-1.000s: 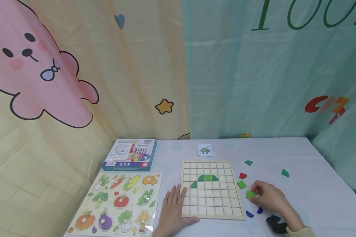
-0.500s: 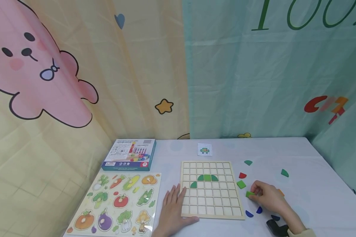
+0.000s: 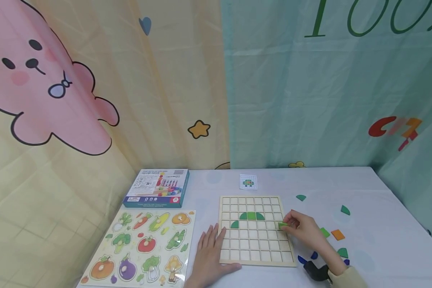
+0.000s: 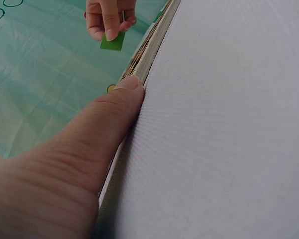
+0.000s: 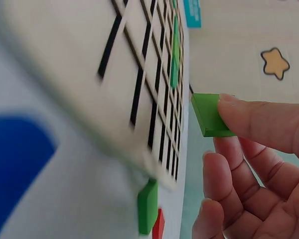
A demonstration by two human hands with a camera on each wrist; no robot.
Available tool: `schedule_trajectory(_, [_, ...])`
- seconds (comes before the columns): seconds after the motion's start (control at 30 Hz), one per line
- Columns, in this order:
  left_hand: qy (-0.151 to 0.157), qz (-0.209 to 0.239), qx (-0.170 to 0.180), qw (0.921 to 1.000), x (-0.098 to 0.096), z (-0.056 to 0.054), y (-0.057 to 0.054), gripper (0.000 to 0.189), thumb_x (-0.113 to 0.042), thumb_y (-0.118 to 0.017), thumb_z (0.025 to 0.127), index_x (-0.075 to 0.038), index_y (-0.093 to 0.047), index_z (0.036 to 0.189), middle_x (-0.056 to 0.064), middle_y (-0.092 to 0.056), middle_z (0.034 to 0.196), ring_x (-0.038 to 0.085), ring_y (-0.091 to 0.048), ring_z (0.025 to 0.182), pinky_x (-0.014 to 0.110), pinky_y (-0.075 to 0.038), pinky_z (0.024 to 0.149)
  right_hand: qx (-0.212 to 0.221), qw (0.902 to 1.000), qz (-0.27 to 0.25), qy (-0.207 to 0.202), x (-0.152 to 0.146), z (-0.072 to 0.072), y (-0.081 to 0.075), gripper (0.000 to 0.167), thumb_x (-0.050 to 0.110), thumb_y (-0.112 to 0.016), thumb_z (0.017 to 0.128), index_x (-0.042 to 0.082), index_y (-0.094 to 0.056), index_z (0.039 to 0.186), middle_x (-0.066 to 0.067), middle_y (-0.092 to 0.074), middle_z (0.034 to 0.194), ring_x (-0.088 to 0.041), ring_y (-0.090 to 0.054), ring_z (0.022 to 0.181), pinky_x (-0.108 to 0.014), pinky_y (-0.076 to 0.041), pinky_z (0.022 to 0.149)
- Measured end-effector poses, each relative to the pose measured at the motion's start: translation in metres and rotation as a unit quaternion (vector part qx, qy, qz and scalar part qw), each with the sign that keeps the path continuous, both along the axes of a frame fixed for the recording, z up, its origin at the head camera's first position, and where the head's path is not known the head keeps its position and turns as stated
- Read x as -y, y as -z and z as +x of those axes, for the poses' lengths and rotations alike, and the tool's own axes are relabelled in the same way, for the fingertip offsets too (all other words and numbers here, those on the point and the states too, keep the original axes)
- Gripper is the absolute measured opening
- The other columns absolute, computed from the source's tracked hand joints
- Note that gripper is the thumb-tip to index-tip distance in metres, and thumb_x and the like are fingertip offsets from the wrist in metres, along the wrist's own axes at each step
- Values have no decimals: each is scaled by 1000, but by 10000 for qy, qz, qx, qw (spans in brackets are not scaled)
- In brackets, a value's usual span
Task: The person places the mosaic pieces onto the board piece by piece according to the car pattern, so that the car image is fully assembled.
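A wooden grid board (image 3: pixel 245 256) lies on the white table. On it sit a light green square tile (image 3: pixel 251 216), a dark green quarter-circle (image 3: pixel 260 217) at either side of that square, and a third one (image 3: pixel 235 225) lower left. My left hand (image 3: pixel 209 256) rests at the board's lower left corner, fingers straight along the side and thumb (image 4: pixel 109 109) against the front edge. Over the board's right edge, my right hand (image 3: pixel 306 231) pinches another light green square tile (image 5: pixel 207 115) between thumb and fingers; the tile is tilted and raised above the grid.
A small picture card (image 3: pixel 248 182) lies behind the board. To the right are scattered an orange square (image 3: pixel 338 235), a green square (image 3: pixel 325 232), dark green quarter-circles (image 3: pixel 301 197) and blue pieces (image 3: pixel 314 255). At left are a vegetable puzzle (image 3: pixel 165 244) and a box (image 3: pixel 156 188).
My right hand has lifted the green square tile from among the loose pieces and carried it left to the board's right edge. My left hand has stayed in place.
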State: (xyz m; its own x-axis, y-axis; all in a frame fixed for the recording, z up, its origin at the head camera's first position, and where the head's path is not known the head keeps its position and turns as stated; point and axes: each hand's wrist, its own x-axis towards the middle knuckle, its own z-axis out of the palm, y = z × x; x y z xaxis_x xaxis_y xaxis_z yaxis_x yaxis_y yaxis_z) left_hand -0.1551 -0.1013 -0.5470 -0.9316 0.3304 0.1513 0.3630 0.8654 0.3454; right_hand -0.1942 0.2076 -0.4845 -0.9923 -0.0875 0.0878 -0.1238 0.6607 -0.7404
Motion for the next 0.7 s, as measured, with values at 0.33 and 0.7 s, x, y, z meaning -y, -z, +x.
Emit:
schedule_trajectory(0.33, [15,-19,-117,9999,0,0,1,111,-85,-48,67,-12,-29,149,13,-21,154,30,-12,142,46,-7,113,-183,9984,-23,-538,48,-16,3,20,11,-81,74,17,-62,75,9,-54,68,-12,-44,57,-24,-36,49])
schedule_trajectory(0.7, [0,-51,-186,9998,0,1,-1,111,-85,-49,68,-12,-30,149,13,-22,154,30,-13,142,46,-8,113,-130,9966,-153,-794,79,-27,3,17,10,-78,77,16,-63,73,9,-55,67,-12,-48,61,-24,-42,54])
